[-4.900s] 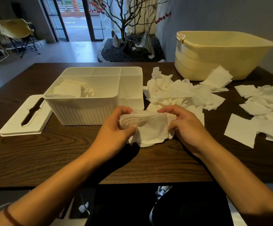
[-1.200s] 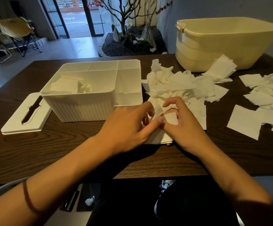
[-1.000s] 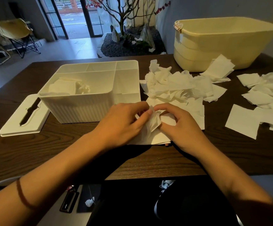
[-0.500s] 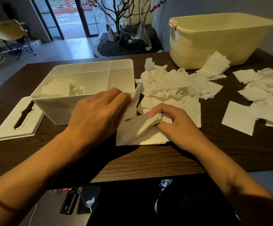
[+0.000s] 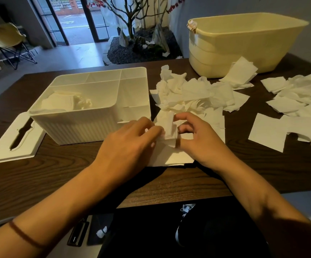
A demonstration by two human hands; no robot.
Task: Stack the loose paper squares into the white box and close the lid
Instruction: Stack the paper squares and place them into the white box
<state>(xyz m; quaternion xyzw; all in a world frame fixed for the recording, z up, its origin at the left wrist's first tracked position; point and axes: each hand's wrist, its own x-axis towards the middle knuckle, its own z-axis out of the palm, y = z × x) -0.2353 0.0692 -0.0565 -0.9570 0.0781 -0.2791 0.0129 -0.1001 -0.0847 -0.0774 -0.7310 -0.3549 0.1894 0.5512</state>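
Both hands meet over a small stack of paper squares [image 5: 166, 155]: left hand [image 5: 130, 142] and right hand [image 5: 201, 138] pinch a folded sheet [image 5: 167, 127]. Best square the edges first, then lift left into the white box [image 5: 87, 127]; its lid [image 5: 13, 140] lies beyond.

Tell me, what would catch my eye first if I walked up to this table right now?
Probably the two hands at the near edge, left hand and right hand, folding a paper square between them. Behind them a crumpled heap of loose paper squares spills rightwards across the dark table. To the left stands the open white box with some paper already inside, its slotted lid lying flat beside it.
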